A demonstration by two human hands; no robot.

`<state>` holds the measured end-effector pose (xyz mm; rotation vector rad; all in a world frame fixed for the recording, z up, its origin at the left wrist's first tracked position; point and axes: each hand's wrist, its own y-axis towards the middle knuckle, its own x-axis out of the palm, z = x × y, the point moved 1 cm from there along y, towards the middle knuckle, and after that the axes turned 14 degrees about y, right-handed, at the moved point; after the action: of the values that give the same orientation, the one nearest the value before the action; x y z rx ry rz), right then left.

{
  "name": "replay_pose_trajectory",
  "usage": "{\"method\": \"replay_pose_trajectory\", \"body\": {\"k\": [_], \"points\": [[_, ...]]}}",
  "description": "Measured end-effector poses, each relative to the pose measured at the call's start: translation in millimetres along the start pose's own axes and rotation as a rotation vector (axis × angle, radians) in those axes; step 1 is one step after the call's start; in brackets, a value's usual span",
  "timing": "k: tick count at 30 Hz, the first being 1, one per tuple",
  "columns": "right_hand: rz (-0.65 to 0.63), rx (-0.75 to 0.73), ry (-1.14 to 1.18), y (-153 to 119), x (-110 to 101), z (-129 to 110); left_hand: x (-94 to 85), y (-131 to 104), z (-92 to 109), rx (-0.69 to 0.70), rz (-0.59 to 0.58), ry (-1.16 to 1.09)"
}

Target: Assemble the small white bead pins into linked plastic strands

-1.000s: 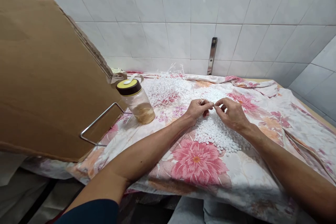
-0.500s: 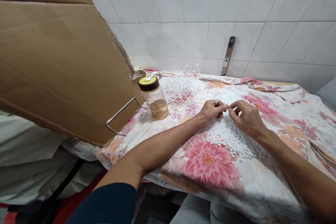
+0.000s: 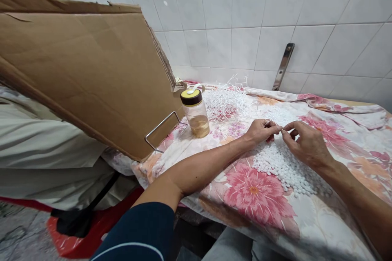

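Observation:
Over the table's right half my two hands meet, fingertip to fingertip. My left hand (image 3: 261, 131) is closed in a pinch, with thin white sticks showing at its fingers. Thumb and index finger of my right hand (image 3: 308, 144) are pressed together against the left fingertips; what they pinch is too small to make out. Just below both hands spreads a heap of small white bead-like pieces (image 3: 283, 169). Behind the left hand lies a loose tangle of thin white sticks (image 3: 225, 100).
A clear bottle (image 3: 197, 120) with yellowish liquid stands left of the tangle, near a bent metal wire frame (image 3: 161, 126). A large cardboard sheet (image 3: 92, 65) leans at the left. Floral cloth (image 3: 257, 195) covers the table. A tiled wall (image 3: 245, 49) rises behind.
The view has swung left, so everything sits further right in the picture. Both hands stay together at the same place over the heap, still pinching.

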<state>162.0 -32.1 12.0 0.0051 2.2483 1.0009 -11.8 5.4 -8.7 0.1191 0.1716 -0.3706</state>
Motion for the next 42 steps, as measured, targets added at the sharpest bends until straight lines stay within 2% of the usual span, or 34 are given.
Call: {"method": "replay_pose_trajectory", "body": {"k": [5,12,18,21,24,27,29,32,35,42], "points": [[0.0,-0.035,-0.004,1.0,1.2,-0.7,1.0,-2.6,2.6,0.025,0.026,0.005],[-0.032,-0.05,-0.021,2.0,7.4,2.7,1.1,-2.8,6.3,-0.014,0.064,0.045],[-0.085,-0.061,-0.079,4.1,11.4,3.9,4.7,0.3,1.6,0.027,0.159,0.134],[-0.139,-0.05,-0.059,2.4,11.1,-7.7,-2.5,9.3,-4.7,0.009,0.271,0.124],[-0.197,-0.06,0.015,-0.8,9.2,-23.6,-19.6,19.4,-6.1,-0.085,0.366,-0.034],[-0.152,-0.078,0.052,-1.5,3.7,-28.5,-33.5,22.8,1.3,-0.087,0.303,-0.155],[-0.091,-0.071,0.038,0.0,-1.9,-23.5,-36.1,20.8,7.3,-0.095,0.254,-0.198],[-0.02,-0.026,0.017,2.7,-10.8,-12.0,-32.3,15.9,11.4,-0.143,0.187,-0.278],[0.019,0.004,0.018,4.5,-17.5,-5.5,-27.7,13.4,9.6,-0.176,0.169,-0.334],[0.068,0.029,0.024,6.2,-22.5,-3.1,-24.5,13.3,3.0,-0.136,0.127,-0.334]]}}
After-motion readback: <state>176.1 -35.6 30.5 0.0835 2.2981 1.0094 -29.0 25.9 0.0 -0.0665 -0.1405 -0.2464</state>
